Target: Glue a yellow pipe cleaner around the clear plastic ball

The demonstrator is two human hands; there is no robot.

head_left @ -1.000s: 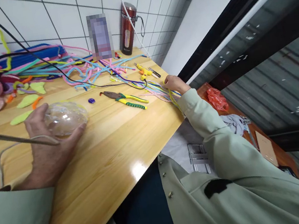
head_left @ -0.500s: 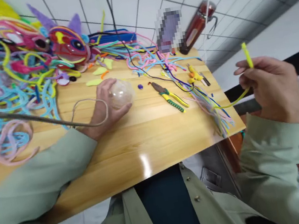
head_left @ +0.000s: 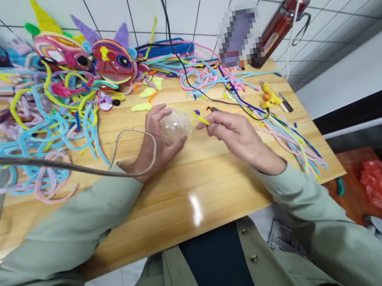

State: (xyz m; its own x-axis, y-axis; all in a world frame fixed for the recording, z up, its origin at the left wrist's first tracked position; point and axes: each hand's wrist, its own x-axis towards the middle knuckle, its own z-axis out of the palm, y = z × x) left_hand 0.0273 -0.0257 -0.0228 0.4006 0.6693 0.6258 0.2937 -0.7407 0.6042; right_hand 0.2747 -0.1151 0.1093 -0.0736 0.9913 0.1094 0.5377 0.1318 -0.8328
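Observation:
My left hand [head_left: 154, 144] is wrapped round a clear plastic ball [head_left: 175, 127], which rests at the table's middle. Pinched in my right hand [head_left: 237, 136] is a yellow pipe cleaner [head_left: 202, 120]; its tip points at the ball's right side, and I cannot tell whether the two touch. A small dark blue bead-like piece [head_left: 196, 112] lies just beyond that tip. Behind my right hand the pliers are mostly hidden, with only the jaw end showing. Yellow felt-like pieces [head_left: 148, 92] lie beyond the ball.
Tangled pipe cleaners [head_left: 41, 124] cover the left side, below decorated animal heads [head_left: 113, 61]. On the right are a yellow glue gun [head_left: 271, 95], a pipe cleaner bundle [head_left: 297, 144] and a red flask [head_left: 279, 28]. A dark cord [head_left: 51, 164] crosses above my left wrist.
My right hand has come left from beyond the table's right edge to beside the ball, bringing the yellow pipe cleaner. The view has shifted left; my left hand still holds the ball.

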